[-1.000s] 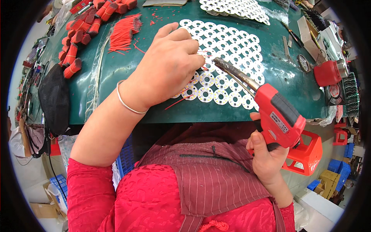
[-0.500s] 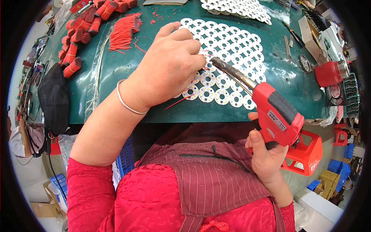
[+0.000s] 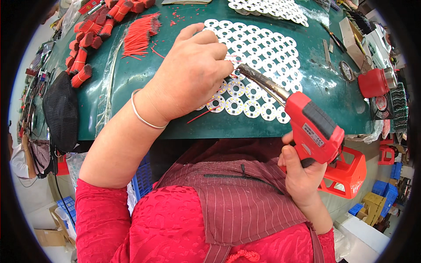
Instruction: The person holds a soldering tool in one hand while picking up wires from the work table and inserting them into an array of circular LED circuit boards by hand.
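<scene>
Resting on a sheet of white ring-shaped boards (image 3: 263, 48) near the front edge of the green counter (image 3: 131, 101), the left hand (image 3: 193, 72) has its fingers curled together, pinching a thin red wire (image 3: 231, 57) at the fingertips. A metal bangle (image 3: 142, 116) circles the left wrist. The right hand (image 3: 302, 175), off the front edge of the counter, is closed around the grip of a red soldering gun (image 3: 313, 129); the gun's dark barrel (image 3: 263, 81) slants up and left, and its tip lies just beside the left fingertips, over the ring-shaped boards. A loose red wire (image 3: 199, 115) lies on the counter at the front edge, beneath the left hand. Bundles of red wire pieces (image 3: 140, 35) lie toward the back left corner, with red-capped bundles (image 3: 87, 44) further left. A black mesh object (image 3: 61, 111) hangs over the left edge. A second sheet of white boards (image 3: 272, 8) lies at the back edge. A red container (image 3: 372, 82) stands near the right edge, and an orange-red plastic crate (image 3: 346, 173) sits below the counter, behind the soldering gun.
</scene>
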`<move>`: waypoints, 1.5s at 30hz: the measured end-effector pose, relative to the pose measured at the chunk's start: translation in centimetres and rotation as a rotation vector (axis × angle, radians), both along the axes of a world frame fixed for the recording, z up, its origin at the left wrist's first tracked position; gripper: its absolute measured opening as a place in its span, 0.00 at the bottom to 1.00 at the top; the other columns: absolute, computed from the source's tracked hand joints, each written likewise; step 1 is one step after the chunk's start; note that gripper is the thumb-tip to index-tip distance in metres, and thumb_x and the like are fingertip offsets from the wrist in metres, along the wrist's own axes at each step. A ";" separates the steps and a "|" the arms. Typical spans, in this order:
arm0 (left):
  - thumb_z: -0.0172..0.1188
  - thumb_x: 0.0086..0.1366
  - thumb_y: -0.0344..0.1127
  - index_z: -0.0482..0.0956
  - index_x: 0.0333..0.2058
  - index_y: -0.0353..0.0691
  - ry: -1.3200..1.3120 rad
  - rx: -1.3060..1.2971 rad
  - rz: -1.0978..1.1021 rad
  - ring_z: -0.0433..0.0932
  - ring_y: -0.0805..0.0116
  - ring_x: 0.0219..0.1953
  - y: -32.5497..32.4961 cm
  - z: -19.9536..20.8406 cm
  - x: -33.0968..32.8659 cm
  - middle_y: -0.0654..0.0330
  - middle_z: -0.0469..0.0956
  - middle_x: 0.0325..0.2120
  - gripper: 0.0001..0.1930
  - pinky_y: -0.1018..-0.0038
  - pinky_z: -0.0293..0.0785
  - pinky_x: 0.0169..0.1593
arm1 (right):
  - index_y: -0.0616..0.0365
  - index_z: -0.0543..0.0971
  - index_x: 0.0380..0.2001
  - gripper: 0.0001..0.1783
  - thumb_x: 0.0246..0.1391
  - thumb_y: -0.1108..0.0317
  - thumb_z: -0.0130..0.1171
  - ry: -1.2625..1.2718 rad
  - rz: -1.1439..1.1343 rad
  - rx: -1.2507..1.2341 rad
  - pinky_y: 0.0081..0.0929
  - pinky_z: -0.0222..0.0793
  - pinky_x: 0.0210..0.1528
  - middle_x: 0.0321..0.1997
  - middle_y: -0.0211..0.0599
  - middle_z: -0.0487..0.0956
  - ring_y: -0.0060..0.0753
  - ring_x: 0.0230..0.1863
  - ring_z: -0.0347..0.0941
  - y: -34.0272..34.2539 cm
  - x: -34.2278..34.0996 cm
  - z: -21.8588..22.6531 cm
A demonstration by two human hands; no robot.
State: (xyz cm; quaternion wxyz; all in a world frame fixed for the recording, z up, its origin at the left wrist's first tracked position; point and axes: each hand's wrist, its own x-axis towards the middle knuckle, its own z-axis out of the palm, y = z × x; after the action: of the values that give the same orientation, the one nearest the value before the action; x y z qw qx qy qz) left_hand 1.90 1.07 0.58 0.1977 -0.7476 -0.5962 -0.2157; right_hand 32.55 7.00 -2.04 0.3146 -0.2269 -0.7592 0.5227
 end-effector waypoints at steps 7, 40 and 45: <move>0.69 0.50 0.28 0.84 0.27 0.43 -0.028 0.021 -0.031 0.76 0.60 0.37 0.2 0.0 -0.1 0.63 0.73 0.25 0.04 0.59 0.73 0.54 | 0.67 0.65 0.66 0.26 0.67 0.78 0.56 0.043 -0.056 -0.012 0.22 0.74 0.28 0.58 0.53 0.78 0.18 0.27 0.71 0.0 0.3 2.0; 0.69 0.50 0.27 0.84 0.31 0.45 -0.079 0.053 -0.053 0.77 0.60 0.39 0.0 -0.2 0.9 0.64 0.73 0.26 0.08 0.53 0.70 0.64 | 0.66 0.67 0.64 0.25 0.68 0.73 0.59 0.008 -0.125 -0.143 0.22 0.74 0.28 0.61 0.53 0.77 0.19 0.27 0.72 -0.8 0.9 3.5; 0.70 0.52 0.28 0.84 0.31 0.45 -0.046 0.022 -0.047 0.77 0.60 0.38 -0.1 -0.1 1.1 0.64 0.73 0.27 0.07 0.52 0.69 0.64 | 0.66 0.66 0.65 0.26 0.68 0.73 0.58 0.017 -0.075 -0.118 0.22 0.74 0.28 0.61 0.53 0.77 0.19 0.28 0.72 -0.8 1.1 2.7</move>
State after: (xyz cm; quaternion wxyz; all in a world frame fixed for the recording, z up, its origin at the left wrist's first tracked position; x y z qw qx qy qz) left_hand 2.96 0.97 0.46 0.1872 -0.7540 -0.5805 -0.2438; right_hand 33.64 6.18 0.65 0.3265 -0.2691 -0.7154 0.5561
